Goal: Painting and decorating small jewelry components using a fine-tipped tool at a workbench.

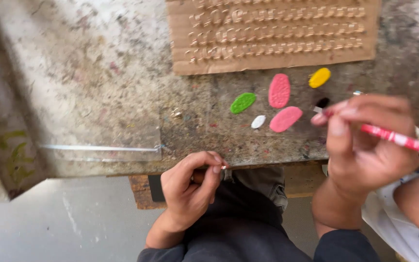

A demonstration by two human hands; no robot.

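My right hand [364, 140] holds a thin red and white paintbrush [403, 140] like a pen, its tip next to a small black paint blob [322, 102] on the worn tabletop. My left hand [190, 187] is at the table's front edge, fingers pinched on a small object I cannot make out [221, 167]. Paint puddles lie on the table: green [242, 103], two pink [279, 90] [285, 119], yellow [319, 77] and white [258, 122].
A brown cardboard sheet [272, 63] with rows of small pieces stands at the back of the stained table [98, 73]. A clear plastic sheet [103, 140] lies at the front left. Grey floor shows below; my dark trousers are at bottom centre.
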